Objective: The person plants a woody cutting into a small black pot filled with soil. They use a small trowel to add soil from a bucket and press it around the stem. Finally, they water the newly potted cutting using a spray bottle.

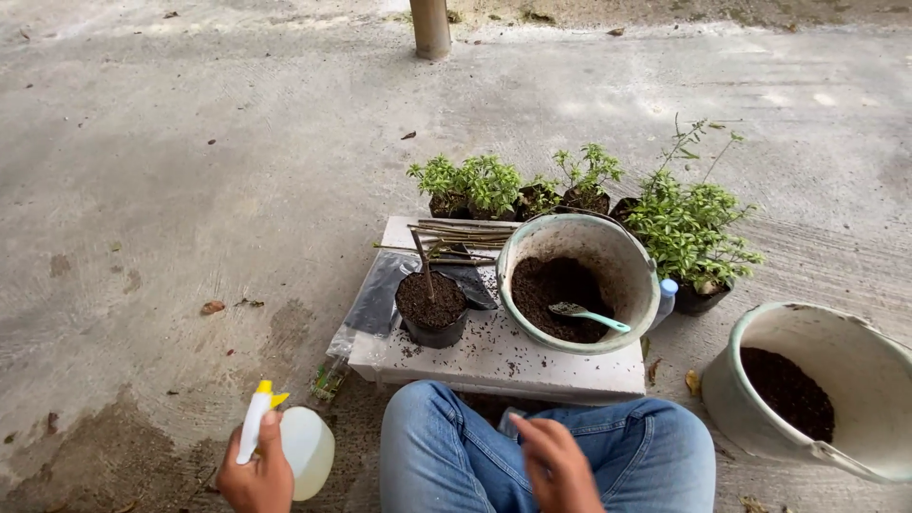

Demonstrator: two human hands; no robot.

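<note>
- My left hand has its grip closed around the neck of a translucent white plastic spray bottle with a white and yellow trigger head, held low, down and to the left of the white slab surface.
- My right hand hovers over my blue-jeaned knee, fingers loosely spread, its grip empty and touching nothing.
- The small black plastic pot on the left part of the white slab surface is already full of dark soil, with a thin brown stick cutting standing in it. As I judge it, the potting and planting of this one are done; the soil looks dry, so wetting it seems to be what is left.
- A bundle of thin bare sticks lies at the far edge of the slab, so more cuttings look unplanted.
- The large pale round bucket on the right of the slab holds dark soil and a small turquoise-handled scoop.
- Empty black plastic bags lie at the slab's left edge.
- Green leafy seedlings in black pots crowd beyond the slab; a second pale bucket of soil sits well to its right.
- The bare concrete floor left of the slab gives me room to swing the bottle in; the near edge, beside my knees, is tight.
</note>
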